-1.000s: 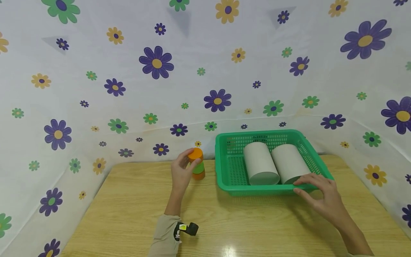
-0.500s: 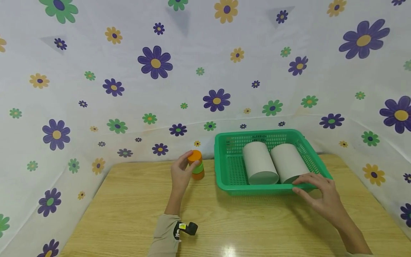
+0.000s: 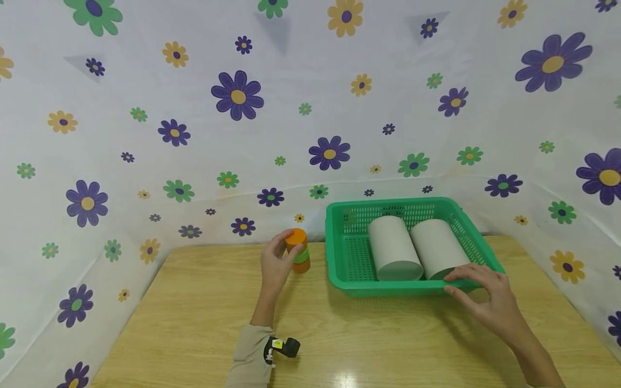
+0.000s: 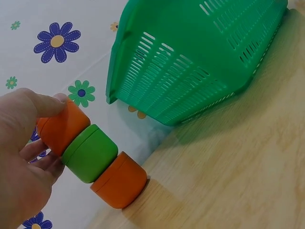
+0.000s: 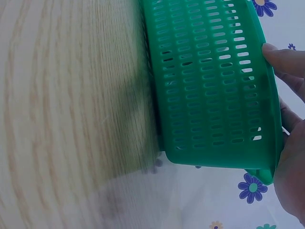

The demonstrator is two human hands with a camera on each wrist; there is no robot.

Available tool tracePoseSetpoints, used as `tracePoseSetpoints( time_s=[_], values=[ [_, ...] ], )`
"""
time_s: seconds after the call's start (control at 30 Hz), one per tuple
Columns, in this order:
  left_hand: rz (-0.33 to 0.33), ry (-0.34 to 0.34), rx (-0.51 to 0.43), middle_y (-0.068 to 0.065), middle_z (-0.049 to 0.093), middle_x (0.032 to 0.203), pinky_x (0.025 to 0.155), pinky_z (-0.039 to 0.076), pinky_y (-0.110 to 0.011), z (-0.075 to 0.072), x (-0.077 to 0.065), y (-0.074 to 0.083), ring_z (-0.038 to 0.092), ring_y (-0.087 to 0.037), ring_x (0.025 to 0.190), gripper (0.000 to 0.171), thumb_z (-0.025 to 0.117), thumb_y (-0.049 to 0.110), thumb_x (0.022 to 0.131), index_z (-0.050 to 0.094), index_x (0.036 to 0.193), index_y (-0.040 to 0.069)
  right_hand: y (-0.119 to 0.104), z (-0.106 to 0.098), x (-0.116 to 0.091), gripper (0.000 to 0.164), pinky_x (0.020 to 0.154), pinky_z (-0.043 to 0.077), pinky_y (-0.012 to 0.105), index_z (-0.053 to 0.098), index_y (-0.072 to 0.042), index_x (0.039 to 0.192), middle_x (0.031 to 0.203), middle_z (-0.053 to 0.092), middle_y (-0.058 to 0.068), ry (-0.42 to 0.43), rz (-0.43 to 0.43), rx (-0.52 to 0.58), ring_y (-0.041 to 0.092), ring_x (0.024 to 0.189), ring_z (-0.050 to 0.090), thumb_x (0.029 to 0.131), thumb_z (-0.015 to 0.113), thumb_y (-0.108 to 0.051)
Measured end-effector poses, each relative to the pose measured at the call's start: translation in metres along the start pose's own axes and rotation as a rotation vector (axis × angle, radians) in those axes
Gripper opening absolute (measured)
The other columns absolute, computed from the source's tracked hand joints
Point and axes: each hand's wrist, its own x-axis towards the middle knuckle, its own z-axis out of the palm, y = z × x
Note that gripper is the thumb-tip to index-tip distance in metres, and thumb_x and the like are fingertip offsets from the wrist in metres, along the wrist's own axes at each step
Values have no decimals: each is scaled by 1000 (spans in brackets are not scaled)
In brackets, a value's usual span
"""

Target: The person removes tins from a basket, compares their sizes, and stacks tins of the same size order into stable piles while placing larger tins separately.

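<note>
In the head view, my left hand [image 3: 276,264] pinches the top orange round container [image 3: 296,237] between thumb and fingers. It sits on a green round container [image 3: 302,255], which stands on another orange round container [image 3: 302,267] on the table. The left wrist view shows this three-high stack, each with a seam near its rim; the green container [image 4: 90,153] is slightly offset from the lower orange container [image 4: 120,181]. At the right, my right hand [image 3: 490,296] grips the front rim of a green plastic basket [image 3: 388,288], thumb outside and fingers over the edge.
Two large white cylinders [image 3: 394,248] lie side by side in the basket's middle and right. The basket stands just right of the stack on a wooden table [image 3: 364,345]. A flower-patterned cloth [image 3: 281,124] walls the back and sides.
My left hand has lowered the top orange container slightly, and less of the green one shows below it. The right hand stays at the basket rim.
</note>
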Motion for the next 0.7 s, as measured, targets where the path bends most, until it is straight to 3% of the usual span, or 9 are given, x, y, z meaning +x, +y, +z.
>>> tracePoseSetpoints(
  time_s=[0.2, 0.43, 0.57, 0.7],
  values=[
    [16, 14, 119, -16, 55, 146, 114, 39, -54, -3, -1, 12, 47, -36, 139, 40, 76, 4, 93, 66, 131, -1, 0, 2, 0, 45, 93, 21, 30, 75, -21, 94, 99, 72, -4, 0, 2, 1, -5, 105, 55, 66, 87, 12],
    [139, 19, 267, -10, 54, 147, 116, 34, -58, -4, -2, 36, 45, -32, 140, 35, 75, 11, 94, 69, 129, 8, 0, 4, 0, 44, 93, 22, 29, 74, -22, 94, 99, 71, -5, -8, 5, 0, -5, 104, 55, 67, 87, 11],
    [217, 2, 243, -11, 57, 144, 118, 34, -54, 4, -2, 51, 48, -30, 139, 33, 73, 6, 95, 70, 128, 8, -1, 3, -1, 44, 94, 21, 29, 75, -21, 94, 100, 71, -5, -6, 7, 1, -5, 104, 55, 67, 87, 11],
    [241, -37, 199, -10, 60, 141, 116, 39, -48, 17, -4, 63, 50, -28, 137, 31, 70, 4, 96, 69, 128, 5, 0, 1, -2, 44, 93, 22, 29, 75, -21, 94, 99, 71, -5, 1, 9, -7, -5, 104, 55, 67, 87, 11]
  ],
)
